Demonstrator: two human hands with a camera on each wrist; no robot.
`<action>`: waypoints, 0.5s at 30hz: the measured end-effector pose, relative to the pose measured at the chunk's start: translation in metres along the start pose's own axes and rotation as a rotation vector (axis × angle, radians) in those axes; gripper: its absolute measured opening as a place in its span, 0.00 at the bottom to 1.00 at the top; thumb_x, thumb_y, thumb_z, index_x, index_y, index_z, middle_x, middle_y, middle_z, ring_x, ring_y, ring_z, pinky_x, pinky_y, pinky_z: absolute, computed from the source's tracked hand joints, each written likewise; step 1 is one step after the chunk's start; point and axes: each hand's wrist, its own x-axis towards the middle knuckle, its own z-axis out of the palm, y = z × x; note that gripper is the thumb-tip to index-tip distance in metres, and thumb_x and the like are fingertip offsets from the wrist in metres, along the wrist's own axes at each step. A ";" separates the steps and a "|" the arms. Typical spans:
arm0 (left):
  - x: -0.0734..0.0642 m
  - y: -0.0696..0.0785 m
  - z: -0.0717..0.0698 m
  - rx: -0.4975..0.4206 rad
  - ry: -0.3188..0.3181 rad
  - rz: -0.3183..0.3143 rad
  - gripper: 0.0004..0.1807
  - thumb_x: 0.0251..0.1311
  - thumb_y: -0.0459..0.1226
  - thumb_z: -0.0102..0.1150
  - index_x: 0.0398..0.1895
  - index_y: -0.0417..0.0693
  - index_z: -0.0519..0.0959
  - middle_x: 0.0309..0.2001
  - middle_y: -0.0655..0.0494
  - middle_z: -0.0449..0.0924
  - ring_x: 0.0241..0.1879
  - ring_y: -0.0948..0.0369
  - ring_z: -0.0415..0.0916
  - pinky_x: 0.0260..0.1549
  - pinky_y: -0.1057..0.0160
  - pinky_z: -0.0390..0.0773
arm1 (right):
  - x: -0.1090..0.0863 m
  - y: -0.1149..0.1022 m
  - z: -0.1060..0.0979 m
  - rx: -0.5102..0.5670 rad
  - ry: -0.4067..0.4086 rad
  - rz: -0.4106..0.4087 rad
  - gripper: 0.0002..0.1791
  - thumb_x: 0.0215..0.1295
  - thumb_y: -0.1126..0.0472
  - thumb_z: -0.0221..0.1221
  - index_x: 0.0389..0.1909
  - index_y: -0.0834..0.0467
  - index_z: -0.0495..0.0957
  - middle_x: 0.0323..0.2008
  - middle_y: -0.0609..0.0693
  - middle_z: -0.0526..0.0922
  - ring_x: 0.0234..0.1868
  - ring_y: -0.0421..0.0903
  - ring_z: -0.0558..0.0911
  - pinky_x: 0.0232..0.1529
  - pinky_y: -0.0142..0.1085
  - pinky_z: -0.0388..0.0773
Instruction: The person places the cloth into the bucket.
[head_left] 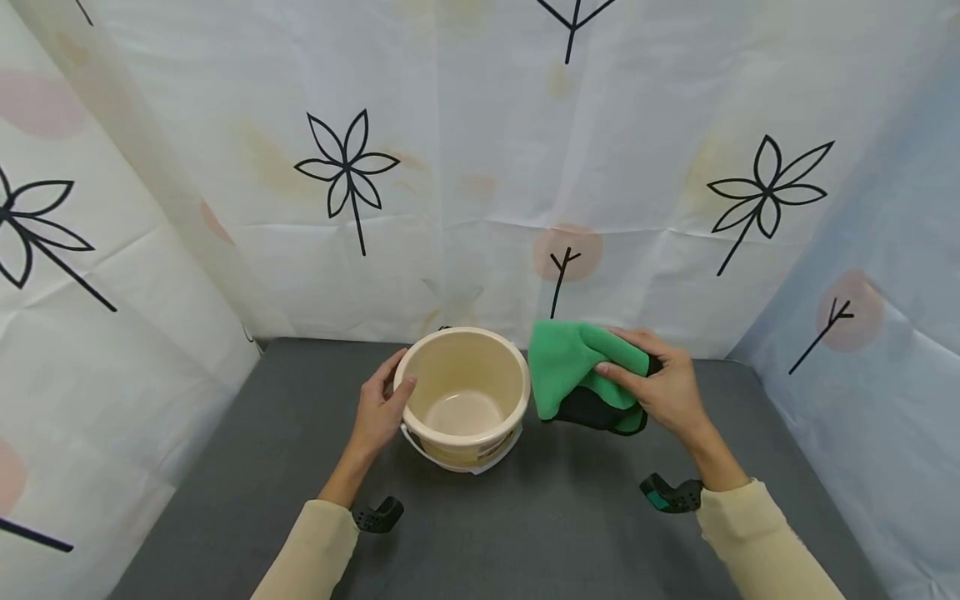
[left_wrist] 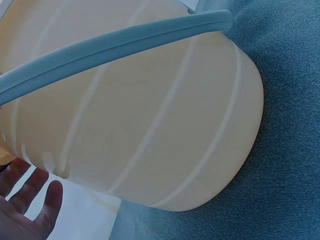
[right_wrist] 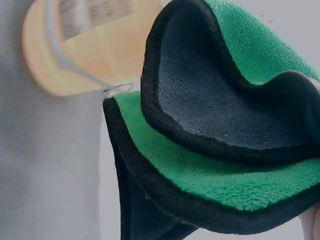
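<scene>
A cream plastic bucket (head_left: 463, 379) stands on the grey table, its open top facing up and its inside visible with nothing in it. My left hand (head_left: 381, 408) grips the bucket's left rim, thumb over the edge and fingers outside. In the left wrist view the bucket's ribbed side (left_wrist: 150, 115) fills much of the picture, and its handle (left_wrist: 125, 47) hangs down across it. Just right of the bucket, my right hand (head_left: 663, 387) pinches a folded green and dark grey cloth (head_left: 566, 367). The cloth's black edging (right_wrist: 225, 212) shows in the right wrist view.
The grey table (head_left: 525, 542) runs to a white patterned curtain (head_left: 480, 167) close behind the bucket. More curtain (head_left: 885, 375) hangs along the right side and the left side. A printed label (right_wrist: 97, 17) is on the bucket's side.
</scene>
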 end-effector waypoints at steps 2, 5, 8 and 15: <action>0.000 0.001 0.000 0.009 0.003 -0.004 0.28 0.74 0.31 0.54 0.74 0.33 0.64 0.62 0.30 0.73 0.51 0.35 0.77 0.34 0.67 0.85 | 0.008 -0.007 -0.001 0.008 0.016 0.009 0.28 0.54 0.82 0.68 0.59 0.68 0.80 0.51 0.43 0.84 0.48 0.41 0.80 0.41 0.27 0.79; 0.000 0.002 0.001 0.017 0.005 -0.006 0.28 0.74 0.32 0.54 0.74 0.34 0.65 0.61 0.31 0.74 0.50 0.37 0.78 0.33 0.67 0.85 | 0.019 -0.019 -0.001 0.036 0.044 0.037 0.28 0.55 0.82 0.67 0.59 0.68 0.81 0.51 0.43 0.84 0.47 0.42 0.81 0.40 0.28 0.80; 0.001 0.001 0.001 0.019 0.002 0.001 0.28 0.74 0.31 0.54 0.74 0.33 0.64 0.61 0.31 0.73 0.49 0.37 0.79 0.33 0.68 0.84 | 0.031 -0.030 0.001 0.087 0.068 0.054 0.27 0.56 0.81 0.67 0.58 0.67 0.82 0.50 0.48 0.84 0.46 0.45 0.81 0.40 0.29 0.80; 0.001 0.000 0.001 0.010 -0.001 0.001 0.29 0.73 0.31 0.54 0.74 0.31 0.63 0.65 0.29 0.70 0.57 0.38 0.75 0.36 0.70 0.83 | 0.049 -0.035 0.022 0.180 0.023 -0.025 0.26 0.57 0.80 0.67 0.59 0.67 0.81 0.51 0.52 0.84 0.49 0.48 0.79 0.41 0.32 0.80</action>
